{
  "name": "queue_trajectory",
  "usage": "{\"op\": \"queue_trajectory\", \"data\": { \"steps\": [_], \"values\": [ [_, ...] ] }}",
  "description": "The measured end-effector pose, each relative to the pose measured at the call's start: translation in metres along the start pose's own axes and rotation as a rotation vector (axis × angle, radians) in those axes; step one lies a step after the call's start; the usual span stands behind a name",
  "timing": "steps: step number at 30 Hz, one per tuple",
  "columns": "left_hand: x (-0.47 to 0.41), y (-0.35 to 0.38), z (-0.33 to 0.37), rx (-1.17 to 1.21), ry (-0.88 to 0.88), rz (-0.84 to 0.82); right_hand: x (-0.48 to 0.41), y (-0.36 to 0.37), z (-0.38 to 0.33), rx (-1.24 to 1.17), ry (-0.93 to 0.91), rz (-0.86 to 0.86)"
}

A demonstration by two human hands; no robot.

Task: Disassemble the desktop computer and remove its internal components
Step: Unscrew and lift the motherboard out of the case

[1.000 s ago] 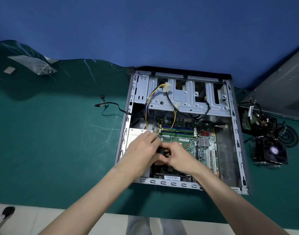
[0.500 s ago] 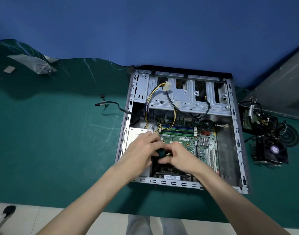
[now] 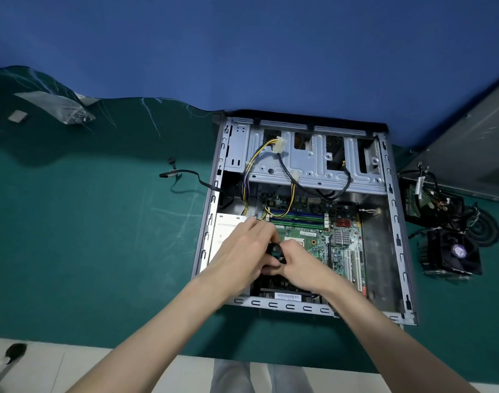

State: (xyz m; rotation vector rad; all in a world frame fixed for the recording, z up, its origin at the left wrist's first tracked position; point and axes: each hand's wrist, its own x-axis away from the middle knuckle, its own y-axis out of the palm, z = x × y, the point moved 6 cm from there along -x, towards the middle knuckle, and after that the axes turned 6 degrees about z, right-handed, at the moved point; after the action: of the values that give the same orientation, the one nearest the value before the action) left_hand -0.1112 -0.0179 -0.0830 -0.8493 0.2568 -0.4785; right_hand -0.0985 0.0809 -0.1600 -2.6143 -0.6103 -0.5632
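Note:
The open desktop case lies flat on the green mat. Its green motherboard is exposed, with a silver drive cage above it and yellow and black power cables draped across. A white power supply sits at the case's left side. My left hand and my right hand meet over the motherboard's left part. Both grip a dark, round-handled screwdriver held upright. Its tip and the spot beneath it are hidden by my fingers.
A black cooler fan and a removed part with tangled cables lie right of the case, in front of a grey side panel. A loose black cable trails left of the case. A plastic bag lies far left.
Both hands stay over the same spot on the motherboard. My fingers have shifted slightly round the screwdriver, and its dark handle top shows more between them.

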Motion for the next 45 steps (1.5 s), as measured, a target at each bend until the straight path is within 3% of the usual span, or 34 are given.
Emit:
{"op": "queue_trajectory", "data": {
  "steps": [9, 14, 18, 25, 45],
  "values": [
    [-0.001, -0.009, -0.003, -0.058, 0.046, 0.096, -0.003, -0.018, 0.024, 0.042, 0.127, 0.145],
    [-0.005, -0.039, -0.012, 0.060, -0.071, 0.381, -0.008, 0.000, 0.029, 0.214, 0.184, -0.073],
    [-0.005, -0.047, -0.021, 0.023, -0.125, 0.536, -0.020, 0.019, 0.029, 0.571, 0.156, -0.183],
    [0.005, -0.027, -0.043, 0.035, -0.228, 0.579, -0.031, 0.030, 0.025, 0.787, 0.104, -0.248],
    [0.001, -0.023, -0.040, -0.090, -0.207, 0.541, -0.042, 0.043, 0.038, 0.759, 0.145, -0.185]
  ]
}}
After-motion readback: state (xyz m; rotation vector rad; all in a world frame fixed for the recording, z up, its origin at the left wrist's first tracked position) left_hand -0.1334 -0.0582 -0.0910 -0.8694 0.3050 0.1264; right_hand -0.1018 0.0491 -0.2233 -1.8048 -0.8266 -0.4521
